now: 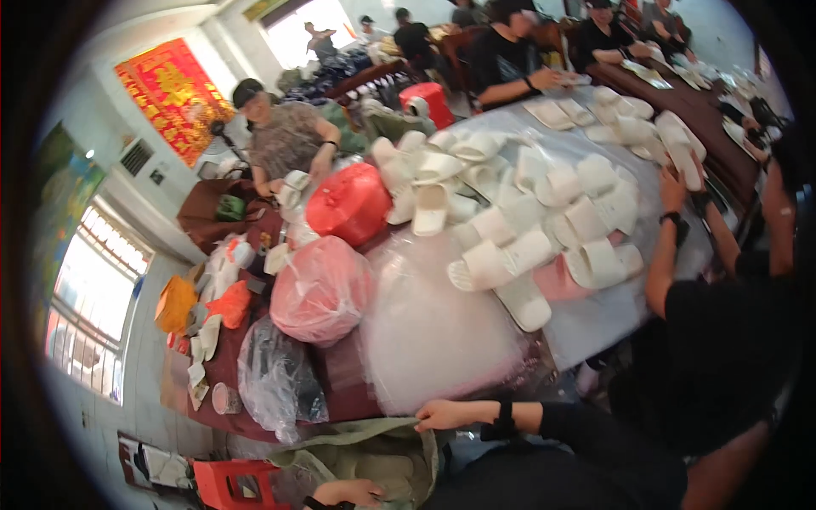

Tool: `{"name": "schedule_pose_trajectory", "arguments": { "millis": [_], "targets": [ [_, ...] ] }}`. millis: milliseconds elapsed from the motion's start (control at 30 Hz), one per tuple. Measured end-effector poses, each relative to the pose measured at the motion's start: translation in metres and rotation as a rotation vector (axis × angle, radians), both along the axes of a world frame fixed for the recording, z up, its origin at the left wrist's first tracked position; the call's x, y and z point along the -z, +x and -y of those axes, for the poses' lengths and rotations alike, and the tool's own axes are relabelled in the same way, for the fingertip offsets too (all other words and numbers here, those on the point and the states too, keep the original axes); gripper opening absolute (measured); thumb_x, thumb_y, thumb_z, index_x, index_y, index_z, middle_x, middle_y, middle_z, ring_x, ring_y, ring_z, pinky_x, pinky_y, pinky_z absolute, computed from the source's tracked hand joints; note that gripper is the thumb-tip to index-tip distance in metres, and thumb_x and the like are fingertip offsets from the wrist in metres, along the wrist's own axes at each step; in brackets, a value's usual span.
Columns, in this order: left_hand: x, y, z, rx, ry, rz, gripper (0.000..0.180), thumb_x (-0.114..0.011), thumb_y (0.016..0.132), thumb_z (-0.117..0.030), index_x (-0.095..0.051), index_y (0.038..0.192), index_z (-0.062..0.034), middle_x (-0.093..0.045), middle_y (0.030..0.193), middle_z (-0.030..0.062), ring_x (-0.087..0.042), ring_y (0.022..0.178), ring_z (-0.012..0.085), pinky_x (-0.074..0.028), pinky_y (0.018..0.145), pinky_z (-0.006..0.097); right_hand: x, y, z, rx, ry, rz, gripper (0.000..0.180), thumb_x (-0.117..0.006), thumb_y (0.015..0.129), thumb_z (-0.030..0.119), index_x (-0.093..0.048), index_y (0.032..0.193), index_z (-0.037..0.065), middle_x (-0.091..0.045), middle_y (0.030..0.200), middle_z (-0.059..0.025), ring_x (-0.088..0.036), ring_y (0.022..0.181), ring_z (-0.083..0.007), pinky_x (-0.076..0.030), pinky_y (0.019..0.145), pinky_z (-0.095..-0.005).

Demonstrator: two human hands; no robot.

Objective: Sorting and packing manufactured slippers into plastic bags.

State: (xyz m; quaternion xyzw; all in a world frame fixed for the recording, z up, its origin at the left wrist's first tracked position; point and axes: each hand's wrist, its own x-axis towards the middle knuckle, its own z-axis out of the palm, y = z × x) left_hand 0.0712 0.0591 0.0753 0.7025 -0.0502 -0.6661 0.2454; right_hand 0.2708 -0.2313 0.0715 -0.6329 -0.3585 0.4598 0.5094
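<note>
A green woven sack (432, 463) is spread open at the lower edge, with pale slippers (382, 469) inside. My right hand (444, 415) pinches its far rim beside the table. At the sack's near left side my left hand (350, 491) has its fingers curled at the rim; their tips are partly hidden. On the table beyond lies a large pile of white slippers (510, 255), some stacked, some sole up. A clear plastic sheet (433, 323) lies between the pile and my right hand.
A pink plastic-wrapped bundle (323, 289), a roll of red plastic twine (348, 204) and a clear bag (276, 374) occupy the table's left. A red stool (229, 484) stands at lower left. At right, a co-worker's hands (673, 189) hold slippers; other people sit around the far side.
</note>
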Motion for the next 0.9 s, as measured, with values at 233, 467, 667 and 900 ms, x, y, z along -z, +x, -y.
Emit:
{"name": "schedule_pose_trajectory", "arguments": {
  "millis": [233,467,667,900],
  "targets": [
    [-0.106,0.095,0.081,0.198,0.372,0.328,0.030,-0.059,0.079,-0.017,-0.058,0.103,-0.0006,-0.060,0.104,0.0169,-0.055,0.096,0.0353,-0.044,0.083,0.038,0.006,0.017,0.030,0.092,0.159,0.353,0.029,-0.055,0.085,0.029,-0.061,0.087,0.001,-0.062,0.080,-0.0182,-0.058,0.074,-0.0324,-0.044,0.066,-0.0400],
    [-0.079,0.155,0.168,-0.093,-0.236,1.257,0.018,-0.059,0.080,-0.010,-0.057,0.096,-0.0011,-0.056,0.101,0.0173,-0.055,0.091,0.0349,-0.044,0.079,0.041,-0.021,0.045,0.109,0.485,0.062,0.357,0.021,-0.056,0.084,0.023,-0.062,0.090,0.004,-0.064,0.079,-0.0136,-0.061,0.075,-0.0289,-0.046,0.068,-0.0385],
    [-0.053,0.207,0.215,-0.216,-0.285,1.571,0.022,-0.059,0.081,-0.004,-0.054,0.102,-0.0005,-0.055,0.100,0.0147,-0.054,0.093,0.0308,-0.044,0.082,0.037,-0.030,0.060,0.152,0.899,0.074,0.430,0.021,-0.058,0.085,0.021,-0.060,0.092,0.001,-0.064,0.078,-0.0137,-0.061,0.071,-0.0263,-0.047,0.065,-0.0359],
    [-0.048,0.200,0.289,-0.767,-1.145,0.305,0.057,-0.066,0.081,-0.010,-0.039,0.131,0.0003,-0.048,0.129,0.0132,-0.047,0.118,0.0226,-0.034,0.102,0.037,-0.078,0.067,0.116,1.013,0.596,0.039,0.016,-0.056,0.090,0.017,-0.055,0.097,0.003,-0.058,0.079,-0.0018,-0.054,0.069,-0.0106,-0.045,0.064,-0.0263]
  ]
}}
